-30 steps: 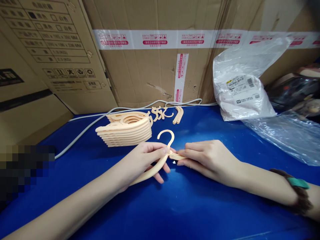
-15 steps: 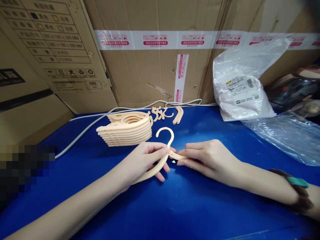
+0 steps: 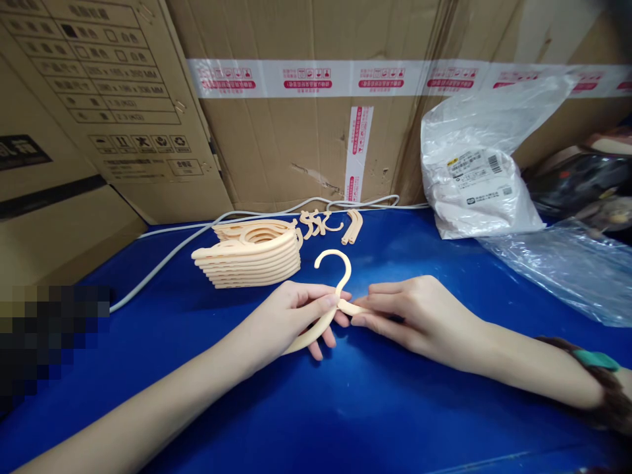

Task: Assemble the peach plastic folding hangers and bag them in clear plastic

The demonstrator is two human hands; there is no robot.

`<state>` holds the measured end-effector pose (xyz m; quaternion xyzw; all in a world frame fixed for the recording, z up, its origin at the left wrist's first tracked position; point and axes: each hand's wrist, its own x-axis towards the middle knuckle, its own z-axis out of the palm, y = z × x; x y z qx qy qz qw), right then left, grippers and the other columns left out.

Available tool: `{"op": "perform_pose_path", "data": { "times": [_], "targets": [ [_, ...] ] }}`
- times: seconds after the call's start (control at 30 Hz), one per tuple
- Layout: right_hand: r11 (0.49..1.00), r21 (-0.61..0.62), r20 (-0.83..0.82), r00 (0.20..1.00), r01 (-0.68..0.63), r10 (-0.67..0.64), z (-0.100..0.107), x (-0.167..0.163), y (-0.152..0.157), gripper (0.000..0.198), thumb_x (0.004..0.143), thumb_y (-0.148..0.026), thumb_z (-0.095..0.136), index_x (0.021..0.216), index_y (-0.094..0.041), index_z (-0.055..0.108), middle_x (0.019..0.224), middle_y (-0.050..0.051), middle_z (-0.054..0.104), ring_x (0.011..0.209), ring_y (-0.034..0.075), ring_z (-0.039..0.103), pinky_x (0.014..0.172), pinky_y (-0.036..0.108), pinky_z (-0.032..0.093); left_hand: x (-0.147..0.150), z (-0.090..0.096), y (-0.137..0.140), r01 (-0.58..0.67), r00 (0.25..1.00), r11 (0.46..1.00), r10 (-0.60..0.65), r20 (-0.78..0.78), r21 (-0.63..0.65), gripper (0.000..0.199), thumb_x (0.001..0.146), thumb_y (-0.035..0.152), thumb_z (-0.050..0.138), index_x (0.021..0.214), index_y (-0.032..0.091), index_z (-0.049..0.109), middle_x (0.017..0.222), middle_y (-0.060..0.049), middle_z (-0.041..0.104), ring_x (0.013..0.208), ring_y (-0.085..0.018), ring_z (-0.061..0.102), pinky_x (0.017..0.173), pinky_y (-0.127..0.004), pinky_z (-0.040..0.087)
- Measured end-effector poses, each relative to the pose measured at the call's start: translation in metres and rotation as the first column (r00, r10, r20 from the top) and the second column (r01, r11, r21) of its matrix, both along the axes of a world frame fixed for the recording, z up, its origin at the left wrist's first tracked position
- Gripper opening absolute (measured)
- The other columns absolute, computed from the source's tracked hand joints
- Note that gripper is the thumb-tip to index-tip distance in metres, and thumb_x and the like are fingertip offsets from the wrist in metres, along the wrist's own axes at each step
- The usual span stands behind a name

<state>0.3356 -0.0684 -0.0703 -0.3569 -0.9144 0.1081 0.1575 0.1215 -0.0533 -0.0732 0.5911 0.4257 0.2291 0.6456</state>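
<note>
A cream plastic folding hanger [image 3: 316, 331] is held between both hands, its hook [image 3: 347, 266] pointing up and curling to the left. My left hand [image 3: 301, 313] pinches the hanger near the base of the hook, thumb on top, other fingers behind and below. My right hand [image 3: 409, 309] grips the hanger's short right arm [image 3: 351, 309], whose outer end is hidden under the fingers. The two arms meet just below the hook. Behind my left hand lies a stack of folded cream hangers [image 3: 247, 260].
Loose hooks [image 3: 316, 224] and a pair of curved arm pieces [image 3: 351, 228] lie farther back. A grey cable [image 3: 172, 263] runs along the blue table [image 3: 375, 421]. Cardboard boxes [image 3: 296, 145] stand behind; a white plastic bag [image 3: 478, 178] and clear film [image 3: 573, 270] are at right.
The hanger has shifted slightly to the right within my hands, and its hook has turned a little. The right arm piece is pressed closer against the hook's base.
</note>
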Motion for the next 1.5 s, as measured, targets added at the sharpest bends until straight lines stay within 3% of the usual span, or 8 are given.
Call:
{"op": "perform_pose_path", "data": {
  "times": [0.1, 0.4, 0.7, 0.93, 1.23, 1.4, 1.5],
  "targets": [
    [1.0, 0.016, -0.011, 1.0, -0.003, 0.003, -0.001, 0.001, 0.001, 0.036, 0.101, -0.035, 0.042, 0.097, -0.018, 0.072, 0.077, 0.002, 0.065, 0.061, 0.01, 0.058, 0.056, 0.023, 0.034, 0.002, -0.001, 0.001, 0.004, 0.999, 1.0, -0.005, 0.044, 0.008, 0.029, 0.085, 0.037, 0.062, 0.094, 0.01, 0.07, 0.08, -0.005, 0.066, 0.055, -0.01, 0.06, 0.044, -0.018, 0.05],
    [0.999, 0.045, -0.019, 1.0, -0.005, 0.006, -0.003, 0.003, 0.004, 0.034, 0.1, -0.037, 0.044, 0.098, -0.019, 0.072, 0.075, 0.001, 0.065, 0.061, 0.011, 0.057, 0.055, 0.025, 0.031, -0.002, -0.002, 0.004, 0.045, 0.998, 0.999, -0.043, 0.049, -0.03, 0.03, 0.083, 0.039, 0.064, 0.092, 0.011, 0.068, 0.079, -0.005, 0.068, 0.052, -0.01, 0.059, 0.043, -0.017, 0.05],
    [0.961, 0.271, -0.029, 0.998, -0.053, 0.064, 0.001, 0.008, 0.014, 0.023, 0.095, -0.036, 0.055, 0.089, -0.02, 0.07, 0.075, 0.001, 0.065, 0.071, 0.016, 0.053, 0.073, 0.033, 0.031, -0.003, -0.001, 0.004, 0.074, 0.997, 0.996, -0.074, 0.011, -0.04, 0.032, 0.083, 0.044, 0.064, 0.082, 0.012, 0.068, 0.07, -0.004, 0.067, 0.049, -0.01, 0.058, 0.045, -0.02, 0.049],
    [0.923, 0.385, -0.071, 0.997, -0.012, 0.043, 0.001, 0.008, 0.014, 0.022, 0.092, -0.039, 0.06, 0.088, -0.018, 0.067, 0.096, 0.005, 0.066, 0.091, 0.019, 0.055, 0.088, 0.038, 0.032, -0.003, 0.001, 0.004, 0.112, 0.994, 0.993, -0.111, 0.014, -0.041, 0.034, 0.083, 0.046, 0.065, 0.079, 0.012, 0.068, 0.059, -0.001, 0.063, 0.048, -0.01, 0.056, 0.046, -0.02, 0.047],
    [0.903, 0.43, -0.044, 0.999, -0.004, 0.026, 0.0, 0.01, 0.016, 0.023, 0.093, -0.036, 0.058, 0.102, -0.015, 0.063, 0.107, 0.009, 0.064, 0.096, 0.021, 0.055, 0.088, 0.037, 0.034, -0.004, -0.004, 0.007, 0.119, 0.992, 0.992, -0.12, -0.037, -0.051, 0.045, 0.077, 0.056, 0.065, 0.076, 0.011, 0.067, 0.056, -0.002, 0.062, 0.045, -0.009, 0.056, 0.046, -0.018, 0.047],
    [0.921, 0.388, -0.045, 0.998, -0.022, 0.043, 0.0, 0.009, 0.015, 0.022, 0.098, -0.029, 0.05, 0.108, -0.015, 0.063, 0.09, 0.005, 0.065, 0.082, 0.018, 0.055, 0.08, 0.035, 0.035, -0.003, -0.006, 0.006, 0.103, 0.995, 0.994, -0.104, -0.008, -0.045, 0.045, 0.075, 0.056, 0.068, 0.08, 0.011, 0.067, 0.067, -0.003, 0.067, 0.049, -0.01, 0.058, 0.044, -0.019, 0.049],
    [0.938, 0.34, -0.032, 0.996, -0.065, 0.081, 0.0, 0.009, 0.014, 0.025, 0.099, -0.021, 0.044, 0.115, -0.015, 0.062, 0.088, 0.003, 0.066, 0.077, 0.016, 0.055, 0.079, 0.034, 0.035, -0.002, -0.005, 0.005, 0.122, 0.993, 0.991, -0.121, 0.009, -0.047, 0.042, 0.076, 0.054, 0.068, 0.077, 0.012, 0.066, 0.06, 0.0, 0.063, 0.048, -0.009, 0.057, 0.044, -0.017, 0.048]
  ]
}}
